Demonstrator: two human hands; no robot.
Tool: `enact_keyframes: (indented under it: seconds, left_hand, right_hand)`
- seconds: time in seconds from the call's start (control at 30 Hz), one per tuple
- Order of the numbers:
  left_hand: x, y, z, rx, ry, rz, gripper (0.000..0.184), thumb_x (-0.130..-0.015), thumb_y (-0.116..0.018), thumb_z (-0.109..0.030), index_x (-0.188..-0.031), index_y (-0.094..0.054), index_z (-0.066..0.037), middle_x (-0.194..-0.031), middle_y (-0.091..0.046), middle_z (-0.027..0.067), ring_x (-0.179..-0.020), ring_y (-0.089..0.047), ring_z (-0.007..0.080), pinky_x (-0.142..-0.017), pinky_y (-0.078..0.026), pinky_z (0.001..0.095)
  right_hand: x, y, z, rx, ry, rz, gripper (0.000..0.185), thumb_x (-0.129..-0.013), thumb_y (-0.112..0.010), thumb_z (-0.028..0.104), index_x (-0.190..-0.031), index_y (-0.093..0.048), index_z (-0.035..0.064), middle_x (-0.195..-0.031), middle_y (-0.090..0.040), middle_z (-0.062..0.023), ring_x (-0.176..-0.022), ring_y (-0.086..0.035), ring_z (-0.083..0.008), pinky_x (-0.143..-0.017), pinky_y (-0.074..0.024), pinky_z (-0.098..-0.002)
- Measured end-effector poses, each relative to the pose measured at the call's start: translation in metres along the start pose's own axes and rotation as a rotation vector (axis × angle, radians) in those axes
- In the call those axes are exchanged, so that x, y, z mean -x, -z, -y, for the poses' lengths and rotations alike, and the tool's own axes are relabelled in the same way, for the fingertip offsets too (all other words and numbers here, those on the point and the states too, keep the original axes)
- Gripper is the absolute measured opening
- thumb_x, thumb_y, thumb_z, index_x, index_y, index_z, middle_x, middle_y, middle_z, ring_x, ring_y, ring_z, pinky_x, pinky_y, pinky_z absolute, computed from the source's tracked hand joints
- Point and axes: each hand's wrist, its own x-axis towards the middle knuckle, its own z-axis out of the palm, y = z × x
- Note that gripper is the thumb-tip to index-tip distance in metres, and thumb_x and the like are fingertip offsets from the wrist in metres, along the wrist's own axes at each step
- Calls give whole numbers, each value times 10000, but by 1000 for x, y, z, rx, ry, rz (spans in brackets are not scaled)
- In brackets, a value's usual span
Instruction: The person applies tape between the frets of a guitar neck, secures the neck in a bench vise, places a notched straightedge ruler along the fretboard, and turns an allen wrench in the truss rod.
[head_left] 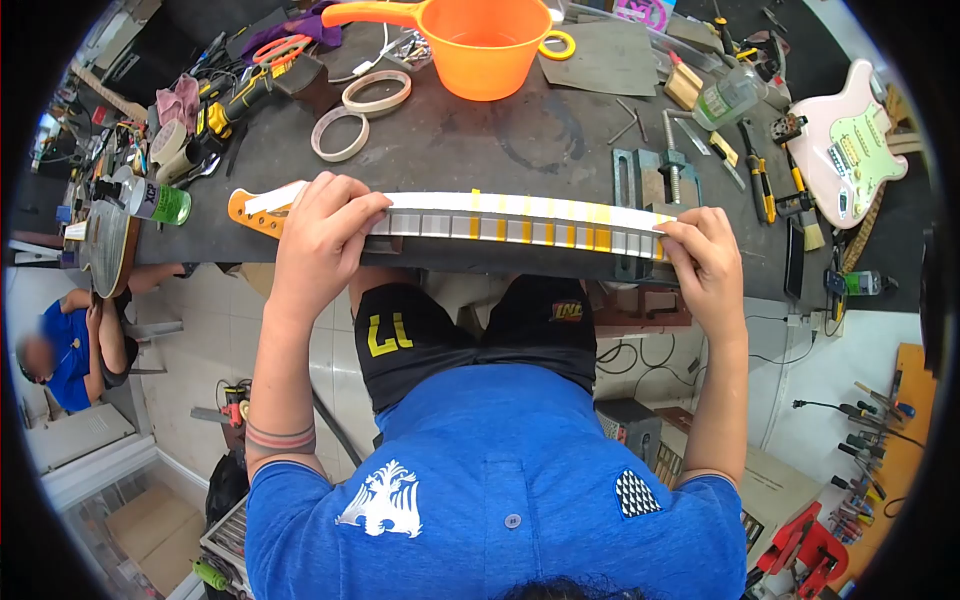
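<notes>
A guitar neck (438, 226) lies across the bench's near edge, with its headstock (256, 213) to the left. Its fretboard shows grey bands between the frets, several of them edged with yellow tape. Along its far side runs a long white strip (430, 202), which looks like tape or paper; yellow pieces show across its right half. My left hand (328, 225) pinches the strip near the headstock, fingers closed. At the other end, my right hand (708, 252) has thumb and fingertips closed on the strip's tip, against the neck. The fingertips partly hide both ends.
Behind the neck stand an orange dipper (488, 50) and two tape rolls (340, 134). A vise (660, 180) sits under the neck's right end. Bottles, pliers (757, 172) and a pink guitar body (848, 145) crowd the right side. Another person (70, 345) sits at far left.
</notes>
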Motion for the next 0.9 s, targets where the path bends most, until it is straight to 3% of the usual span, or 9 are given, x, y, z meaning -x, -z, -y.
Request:
enact_keyframes:
  seconds: [0.2,0.43,0.53,0.63,0.73,0.83,0.9]
  left_hand:
    - [-1,3,-2,26,13,28,171,-963,-820,-4,-1131,-808,-36,-1012,-711,90,-971,-670,319,-854,-537,447]
    - [-3,4,1,67,17,45,173,-976,-798,15,-1142,-811,-31,-1015,-712,110,-986,-680,331,-898,-527,461]
    - [-27,12,12,41,17,70,181,-1007,-777,-5,-1184,-804,-27,-1049,-729,113,-1041,-691,344,-964,-522,470]
    - [-68,-1,38,124,147,168,178,-1045,-766,-70,-1213,-804,-28,-1164,-767,107,-1182,-704,363,-1060,-527,493]
    - [-86,-14,53,-38,46,133,210,-1067,-762,-93,-1267,-802,-45,-1274,-782,113,-1281,-702,377,-1139,-525,479]
    - [-89,-9,28,172,59,56,223,-1071,-757,-82,-1283,-800,-30,-1296,-763,104,-1247,-710,354,-1119,-534,449]
    - [-80,0,17,160,31,55,231,-1053,-793,-94,-1276,-804,-34,-1296,-773,111,-1254,-714,351,-1105,-544,452]
  right_hand:
    - [4,-5,-4,42,23,-43,188,-956,-821,53,-1129,-854,118,-1028,-718,-60,-991,-673,-303,-872,-528,-425]
    - [-2,2,-6,-5,1,2,187,-988,-805,54,-1168,-836,89,-1017,-719,-68,-1004,-675,-298,-925,-518,-436]
    - [-28,11,-12,-71,-19,18,183,-1050,-770,77,-1227,-798,37,-1051,-751,-99,-1016,-684,-300,-978,-507,-427]
    - [-63,6,-39,-187,-196,132,139,-1086,-727,106,-1191,-792,44,-1093,-771,-126,-1083,-701,-344,-1027,-541,-466]
    - [-98,-8,-61,186,-63,131,183,-1108,-711,181,-1214,-799,61,-1110,-793,-135,-1122,-755,-358,-1018,-582,-503]
    - [-154,-44,-75,361,-114,125,226,-1092,-698,191,-1188,-842,46,-1132,-853,-160,-1122,-833,-388,-958,-650,-534]
    - [-190,-70,-87,569,-152,326,227,-1061,-698,157,-1148,-869,37,-1136,-871,-190,-1080,-857,-413,-921,-679,-553]
